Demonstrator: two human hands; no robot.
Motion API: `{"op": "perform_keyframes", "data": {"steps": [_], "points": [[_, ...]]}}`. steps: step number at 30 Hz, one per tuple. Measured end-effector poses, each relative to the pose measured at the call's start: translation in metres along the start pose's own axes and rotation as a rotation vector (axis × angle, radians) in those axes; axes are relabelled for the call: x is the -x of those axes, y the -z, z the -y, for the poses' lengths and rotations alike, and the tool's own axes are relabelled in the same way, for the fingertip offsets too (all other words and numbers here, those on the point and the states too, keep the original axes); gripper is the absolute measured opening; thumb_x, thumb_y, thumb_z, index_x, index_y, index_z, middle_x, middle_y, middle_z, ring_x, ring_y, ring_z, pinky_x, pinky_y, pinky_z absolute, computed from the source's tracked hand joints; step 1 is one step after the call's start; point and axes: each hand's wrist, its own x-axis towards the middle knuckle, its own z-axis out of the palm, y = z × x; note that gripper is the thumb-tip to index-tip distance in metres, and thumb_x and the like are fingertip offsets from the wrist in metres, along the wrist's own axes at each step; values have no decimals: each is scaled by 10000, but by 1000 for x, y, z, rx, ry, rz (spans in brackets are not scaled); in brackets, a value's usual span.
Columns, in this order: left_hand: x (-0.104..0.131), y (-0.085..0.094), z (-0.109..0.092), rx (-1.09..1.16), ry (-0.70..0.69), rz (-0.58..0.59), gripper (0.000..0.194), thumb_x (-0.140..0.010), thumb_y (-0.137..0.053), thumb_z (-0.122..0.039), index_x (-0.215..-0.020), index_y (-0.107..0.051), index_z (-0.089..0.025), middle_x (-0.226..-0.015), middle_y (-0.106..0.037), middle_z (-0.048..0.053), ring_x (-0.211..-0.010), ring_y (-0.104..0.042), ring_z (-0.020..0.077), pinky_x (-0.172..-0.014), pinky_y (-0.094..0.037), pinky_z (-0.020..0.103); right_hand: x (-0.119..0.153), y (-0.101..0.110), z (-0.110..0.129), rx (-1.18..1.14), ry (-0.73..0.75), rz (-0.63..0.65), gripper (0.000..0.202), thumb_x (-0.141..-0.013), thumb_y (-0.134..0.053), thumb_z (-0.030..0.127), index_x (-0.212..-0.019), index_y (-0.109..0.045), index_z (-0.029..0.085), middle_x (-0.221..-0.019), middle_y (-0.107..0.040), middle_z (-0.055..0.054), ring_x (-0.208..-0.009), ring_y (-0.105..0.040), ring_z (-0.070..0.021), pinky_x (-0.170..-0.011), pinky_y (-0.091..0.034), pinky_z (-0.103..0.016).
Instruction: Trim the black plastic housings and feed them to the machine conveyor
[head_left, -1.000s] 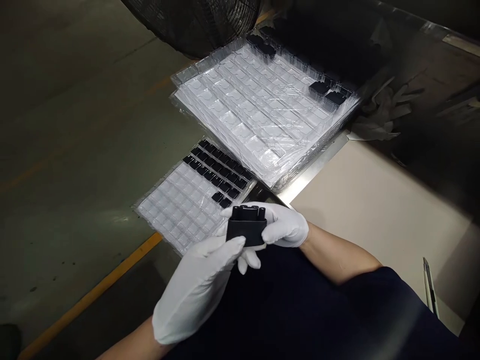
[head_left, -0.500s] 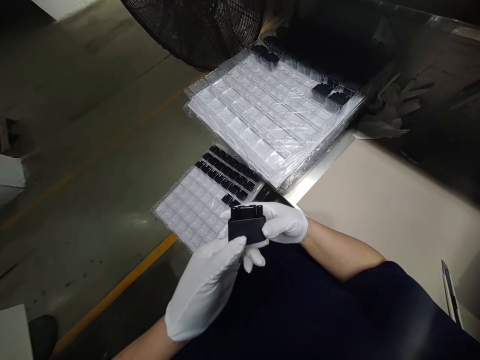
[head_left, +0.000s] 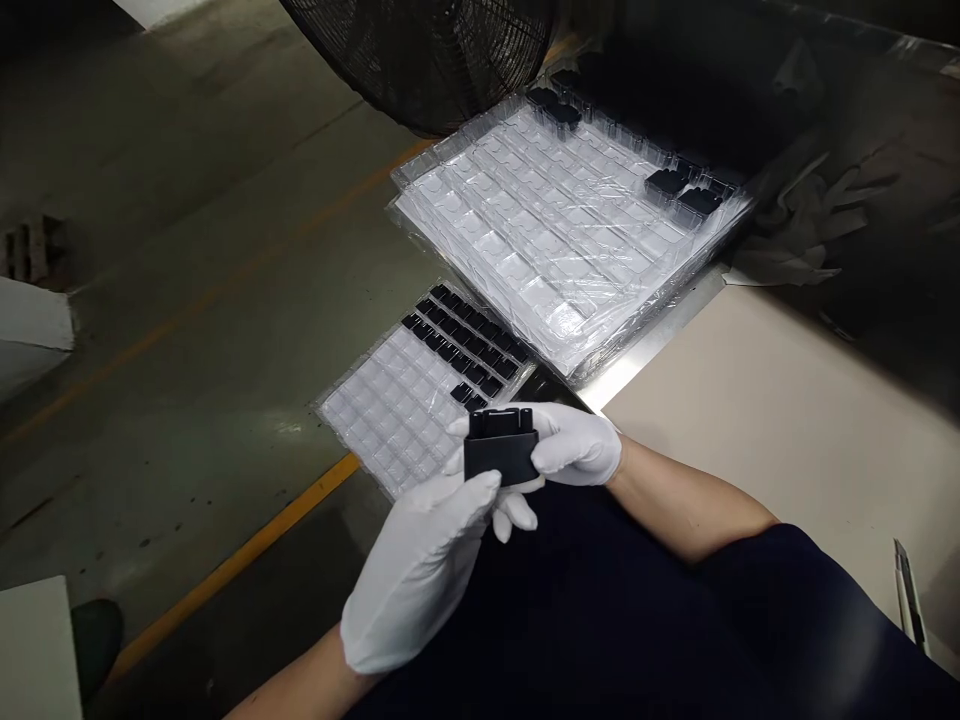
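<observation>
A small black plastic part (head_left: 500, 455) is held up between both white-gloved hands. My left hand (head_left: 427, 560) grips its lower left side, with the thumb on its front face. My right hand (head_left: 574, 445) pinches its right side. Behind the hands lies a clear tray (head_left: 382, 400) with rows of black parts in its far side and pale, unfilled pockets nearer the left. A larger stack of clear trays (head_left: 525, 230) sits above it, with a few black parts in the pockets along its far edge.
A big black fan (head_left: 450, 50) stands behind the tray stack. On the beige work surface (head_left: 720, 400) at the right lies a cutter knife (head_left: 909, 595). Crumpled white material (head_left: 799, 235) is at the back right. A yellow line (head_left: 247, 550) crosses the floor.
The view has shifted slightly, so the trays and fan appear further right. Both hands keep the same hold on the black part.
</observation>
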Motion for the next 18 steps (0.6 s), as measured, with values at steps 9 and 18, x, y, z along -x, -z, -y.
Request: {"op": "perform_keyframes", "data": {"steps": [9, 18], "points": [[0, 12, 2, 40, -22, 23, 447, -944, -540, -480, -673, -725, -177, -905, -694, 98, -1046, -570, 279, -966, -448, 376, -17, 9, -4, -38, 13, 116, 679, -768, -768, 374, -1373, -495, 229, -1122, -710, -95, -661, -680, -180, -657, -560, -378], [6, 56, 14, 141, -26, -77, 459, -899, -583, -541, -641, -751, -201, -769, -717, 77, -928, -608, 267, -980, -424, 399, -62, 7, -13, 27, -109, 49, 636, -734, -805, 400, -1281, -545, 205, -964, -742, -52, -662, -688, -188, -686, -535, -358]]}}
